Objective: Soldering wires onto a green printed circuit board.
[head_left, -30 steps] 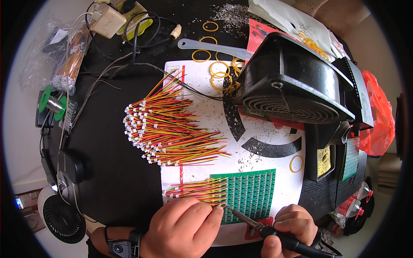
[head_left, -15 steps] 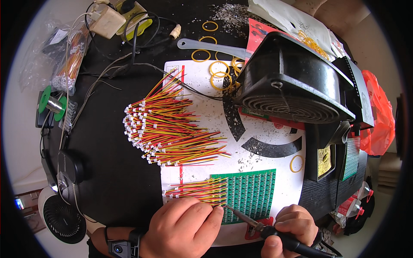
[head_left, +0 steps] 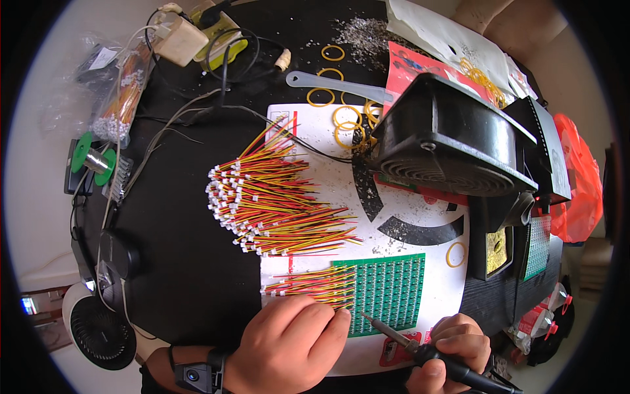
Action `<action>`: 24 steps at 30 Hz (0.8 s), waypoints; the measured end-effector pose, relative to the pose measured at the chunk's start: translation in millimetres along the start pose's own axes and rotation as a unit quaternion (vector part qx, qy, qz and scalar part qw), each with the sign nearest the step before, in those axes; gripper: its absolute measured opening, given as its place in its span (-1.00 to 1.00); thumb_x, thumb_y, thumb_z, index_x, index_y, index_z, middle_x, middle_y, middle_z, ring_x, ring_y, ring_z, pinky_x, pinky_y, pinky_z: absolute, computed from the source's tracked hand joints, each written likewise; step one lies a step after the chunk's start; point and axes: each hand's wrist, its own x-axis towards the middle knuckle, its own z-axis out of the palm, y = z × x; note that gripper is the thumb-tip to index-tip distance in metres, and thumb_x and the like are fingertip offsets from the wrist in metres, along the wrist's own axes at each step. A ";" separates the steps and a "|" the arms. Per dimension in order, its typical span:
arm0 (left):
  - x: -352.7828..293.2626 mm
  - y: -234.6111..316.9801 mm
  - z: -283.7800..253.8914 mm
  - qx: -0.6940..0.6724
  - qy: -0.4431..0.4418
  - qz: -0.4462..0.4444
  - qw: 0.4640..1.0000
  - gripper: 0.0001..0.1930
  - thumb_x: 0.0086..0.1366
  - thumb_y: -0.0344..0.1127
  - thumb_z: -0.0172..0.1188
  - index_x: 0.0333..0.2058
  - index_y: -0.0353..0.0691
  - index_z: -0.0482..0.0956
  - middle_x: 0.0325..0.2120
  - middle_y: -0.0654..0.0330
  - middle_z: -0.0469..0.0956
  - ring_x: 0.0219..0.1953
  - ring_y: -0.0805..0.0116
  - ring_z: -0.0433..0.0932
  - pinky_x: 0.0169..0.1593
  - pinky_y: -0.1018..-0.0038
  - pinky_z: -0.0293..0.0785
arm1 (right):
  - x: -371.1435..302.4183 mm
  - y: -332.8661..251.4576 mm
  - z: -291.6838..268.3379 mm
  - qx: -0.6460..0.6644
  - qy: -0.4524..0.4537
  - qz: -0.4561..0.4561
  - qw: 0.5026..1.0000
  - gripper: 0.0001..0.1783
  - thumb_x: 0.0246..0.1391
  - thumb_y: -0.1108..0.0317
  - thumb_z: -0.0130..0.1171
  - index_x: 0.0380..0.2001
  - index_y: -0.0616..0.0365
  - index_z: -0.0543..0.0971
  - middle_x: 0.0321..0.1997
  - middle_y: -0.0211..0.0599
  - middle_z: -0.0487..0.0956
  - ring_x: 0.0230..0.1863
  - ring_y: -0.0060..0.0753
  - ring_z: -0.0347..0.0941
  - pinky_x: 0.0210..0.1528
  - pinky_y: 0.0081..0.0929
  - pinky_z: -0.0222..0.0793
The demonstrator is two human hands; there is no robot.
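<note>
My right hand (head_left: pixel 462 341) grips a soldering iron (head_left: pixel 395 335), its metal tip over the lower left part of a green circuit board panel (head_left: pixel 392 292). The tip is a short way right of my left fingertips. My left hand (head_left: pixel 289 345) is closed, thumb and forefinger pressed together at the panel's left edge; whatever they pinch is hidden. Just above that hand, a row of red, yellow and black wires (head_left: pixel 312 281) with white connectors runs onto the panel's left edge. A large pile of similar connector wires (head_left: pixel 275 203) lies farther back.
A black fan unit (head_left: pixel 446 141) stands at right, beside a yellow sponge in a holder (head_left: pixel 497 251). Rubber bands (head_left: pixel 348 118) and wire clippings lie farther back. A green solder spool (head_left: pixel 95 159), bagged wires (head_left: pixel 118 108) and a small round fan (head_left: pixel 102 331) are at left.
The iron's tip has moved away from my left fingertips, to the right over the panel. The whole scene has shifted slightly right in the picture.
</note>
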 end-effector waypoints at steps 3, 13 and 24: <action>0.1 -0.9 -6.5 0.000 0.029 -0.005 1.000 -0.76 -0.10 -0.57 0.34 -0.35 -0.36 0.68 -0.48 0.16 0.52 -0.47 0.19 0.52 -0.39 0.38 0.51 | -2.1 0.0 -2.1 0.010 0.003 -0.002 1.000 -0.75 0.09 0.40 0.23 -0.28 0.32 0.41 -0.61 -0.22 0.38 -0.67 -0.46 0.24 -0.58 -0.46 0.20; 10.7 -45.0 -22.9 0.075 0.097 -0.136 0.983 -0.77 -0.04 -0.61 0.38 -0.33 -0.33 0.66 -0.42 0.12 0.53 -0.36 0.18 0.52 -0.28 0.36 0.45 | -2.5 -7.6 -6.5 -0.016 -0.043 0.025 0.999 -0.77 0.17 0.39 0.16 -0.23 0.29 0.37 -0.59 -0.19 0.38 -0.64 -0.39 0.28 -0.54 -0.42 0.24; -0.1 -36.2 -33.2 0.023 0.175 -0.183 0.967 -0.86 0.07 -0.73 0.23 -0.43 -0.38 0.53 -0.35 0.05 0.60 -0.39 0.31 0.58 -0.26 0.50 0.50 | -28.5 4.2 -0.2 -0.076 0.049 0.034 0.995 -0.59 0.14 0.10 0.25 -0.35 0.22 0.35 -0.63 -0.34 0.37 -0.66 -0.55 0.30 -0.58 -0.57 0.27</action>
